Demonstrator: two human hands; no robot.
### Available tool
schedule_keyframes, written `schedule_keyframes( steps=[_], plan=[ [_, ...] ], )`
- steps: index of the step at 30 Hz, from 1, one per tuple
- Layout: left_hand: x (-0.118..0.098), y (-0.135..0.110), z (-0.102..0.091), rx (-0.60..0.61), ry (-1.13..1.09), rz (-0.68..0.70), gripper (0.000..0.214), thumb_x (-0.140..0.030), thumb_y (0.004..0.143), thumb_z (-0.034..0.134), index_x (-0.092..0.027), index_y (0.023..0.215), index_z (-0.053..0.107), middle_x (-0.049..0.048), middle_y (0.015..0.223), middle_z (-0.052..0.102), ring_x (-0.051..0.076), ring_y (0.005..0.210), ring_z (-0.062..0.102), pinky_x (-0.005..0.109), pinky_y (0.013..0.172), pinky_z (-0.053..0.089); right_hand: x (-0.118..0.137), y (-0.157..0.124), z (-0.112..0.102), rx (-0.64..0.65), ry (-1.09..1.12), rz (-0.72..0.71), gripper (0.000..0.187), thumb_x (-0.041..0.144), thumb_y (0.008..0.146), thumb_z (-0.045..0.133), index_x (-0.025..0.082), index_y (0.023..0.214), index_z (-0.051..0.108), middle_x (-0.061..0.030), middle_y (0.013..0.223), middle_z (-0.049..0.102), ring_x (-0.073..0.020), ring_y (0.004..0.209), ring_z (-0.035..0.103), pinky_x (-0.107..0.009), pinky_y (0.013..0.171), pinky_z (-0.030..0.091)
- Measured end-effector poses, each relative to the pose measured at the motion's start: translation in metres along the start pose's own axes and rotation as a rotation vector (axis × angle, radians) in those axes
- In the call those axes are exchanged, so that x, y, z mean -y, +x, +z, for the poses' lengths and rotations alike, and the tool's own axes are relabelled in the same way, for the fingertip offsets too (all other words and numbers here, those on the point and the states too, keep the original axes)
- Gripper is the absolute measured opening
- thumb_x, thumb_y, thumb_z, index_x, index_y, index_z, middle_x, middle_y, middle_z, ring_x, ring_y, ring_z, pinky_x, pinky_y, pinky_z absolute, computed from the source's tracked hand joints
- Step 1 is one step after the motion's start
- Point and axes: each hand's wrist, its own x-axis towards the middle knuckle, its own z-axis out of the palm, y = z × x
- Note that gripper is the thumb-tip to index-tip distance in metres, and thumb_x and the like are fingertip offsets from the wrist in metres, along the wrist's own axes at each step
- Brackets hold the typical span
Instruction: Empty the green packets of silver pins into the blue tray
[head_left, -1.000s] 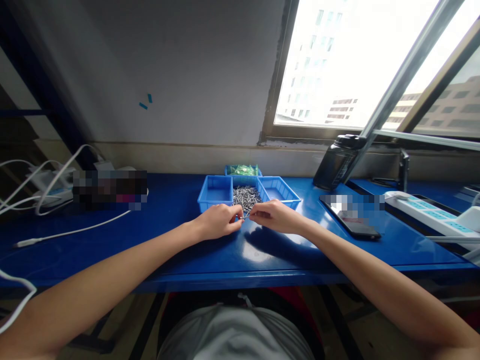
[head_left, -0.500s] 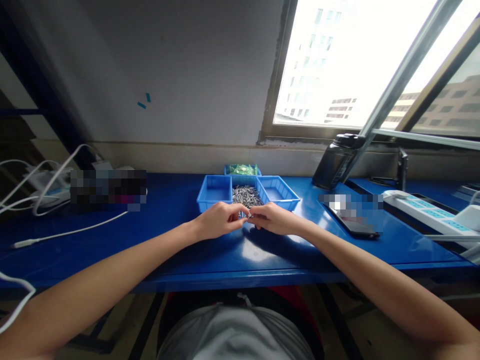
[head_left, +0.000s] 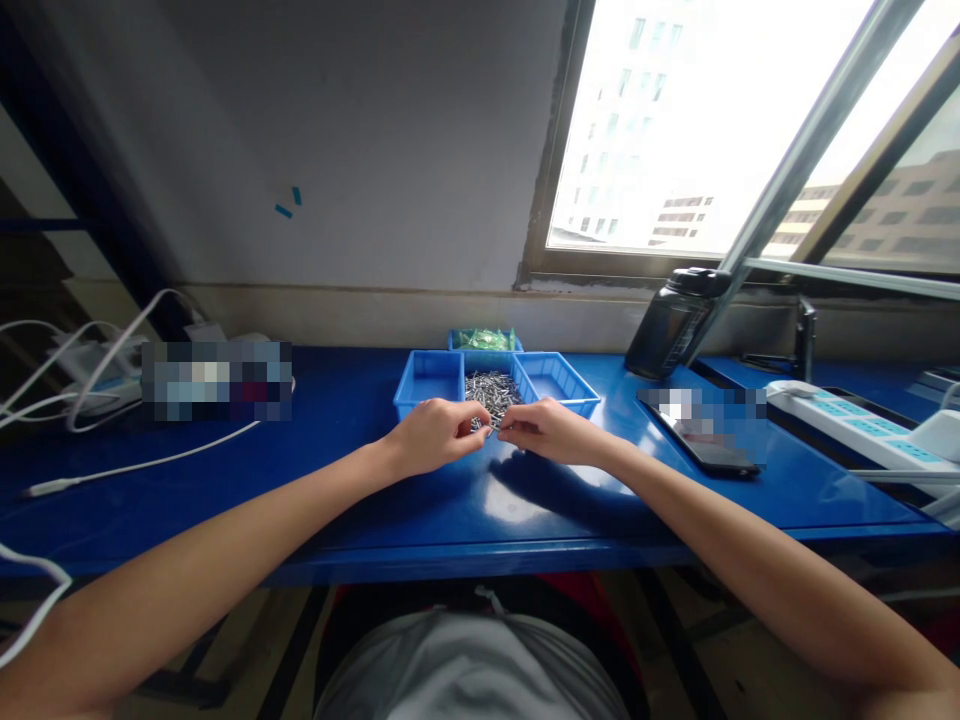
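My left hand (head_left: 435, 437) is closed in a pinch at the near edge of the middle blue bin (head_left: 492, 357). A thin, shiny metal piece (head_left: 492, 430) shows at its fingertips, too small to identify surely. My right hand (head_left: 551, 430) faces it from the right, thumb and fingers pressed together; whatever sits in that pinch is hidden. A narrow gap separates the two sets of fingertips. Just beyond them lies a heap of small silvery metal pins (head_left: 493, 390) that look like screws or rivets, filling the middle bin.
Blue bins stand to the left (head_left: 429, 385) and right (head_left: 559, 380) of the heap. Behind it, a bin holds green plastic packets (head_left: 486, 340). Further right are a black bottle (head_left: 671, 325), a phone (head_left: 705, 440) and a power strip (head_left: 862, 425). A white cable (head_left: 150, 467) crosses the table's left side.
The fingertips have drawn slightly apart. A small round bright piece seen between them earlier no longer shows that way; a thin piece shows at the left fingertips.
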Motion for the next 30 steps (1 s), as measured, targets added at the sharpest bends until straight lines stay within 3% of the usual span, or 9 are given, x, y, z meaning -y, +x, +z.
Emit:
schedule_keyframes(
  steps=[4,12,22,30],
  plan=[
    [0.000,0.001,-0.002,0.041,0.061,-0.055,0.016,-0.027,0.080,0.051,-0.020,0.087,0.063,-0.0036,0.058,0.057,0.010,0.053,0.051,0.019,0.053,0.034,0.000,0.000,-0.001,-0.087,-0.044,-0.038,0.017,0.028,0.084,0.052,0.015,0.080,0.063,0.0007,0.057,0.058,-0.0075,0.049,0.047,-0.018,0.050,0.035],
    [-0.002,-0.001,0.002,0.169,0.030,-0.055,0.015,-0.031,0.079,0.051,-0.020,0.080,0.061,-0.0027,0.060,0.056,0.011,0.053,0.049,0.020,0.051,0.031,0.012,-0.002,0.001,-0.110,-0.117,-0.114,0.014,0.021,0.082,0.053,0.015,0.084,0.066,-0.0003,0.060,0.060,-0.0077,0.051,0.050,-0.018,0.052,0.035],
    [0.001,0.002,-0.001,0.065,-0.192,-0.130,0.016,-0.032,0.080,0.051,-0.018,0.084,0.057,-0.0042,0.058,0.053,0.010,0.053,0.048,0.020,0.050,0.034,-0.001,0.001,0.002,-0.130,-0.124,-0.061,0.010,0.020,0.080,0.055,0.016,0.080,0.064,0.0004,0.058,0.059,-0.0079,0.050,0.050,-0.018,0.052,0.035],
    [-0.003,0.001,-0.001,0.031,-0.247,-0.085,0.018,-0.030,0.080,0.052,-0.016,0.089,0.060,-0.0044,0.057,0.052,0.009,0.053,0.047,0.020,0.052,0.037,0.001,0.001,0.004,-0.103,-0.099,-0.015,0.008,0.021,0.079,0.057,0.016,0.077,0.062,0.0019,0.056,0.058,-0.0072,0.049,0.049,-0.017,0.051,0.035]
  ],
)
